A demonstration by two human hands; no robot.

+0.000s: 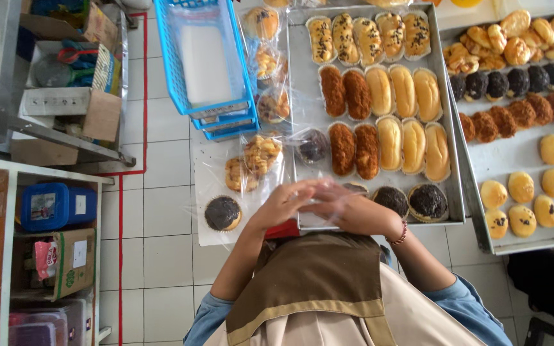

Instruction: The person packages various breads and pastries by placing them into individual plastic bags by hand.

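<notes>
Both hands, left hand (283, 204) and right hand (347, 208), are closing fingers around a clear plastic bag (318, 192) at the near edge of the metal tray (306, 96). Bagged buns (261, 154) are lying left; most long buns (389, 142) are remaining unbagged.

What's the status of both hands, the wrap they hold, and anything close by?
Left hand and right hand together, gripping clear wrap. Over metal tray front edge. Chocolate buns close beside.
</notes>
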